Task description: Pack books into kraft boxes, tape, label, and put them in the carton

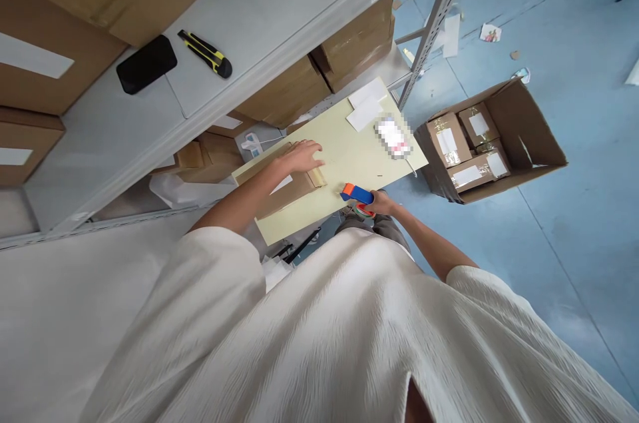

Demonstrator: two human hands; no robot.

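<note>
My left hand rests on the far side of a small cardboard box, its fingers stretched out and slightly spread. The box lies on a pale yellow board, with a white label on top partly hidden by my forearm. Tape shows at the box's right end. In my right hand, closed round the handle, is a blue and orange tape dispenser. It is held at the board's near edge, a little right of the box and apart from it. A red and green roll shows just below the dispenser.
White papers and a blurred-out item lie on the board's right end. A large open carton holding several taped boxes stands on the blue floor. On the grey shelf are a utility knife, a black phone and cartons.
</note>
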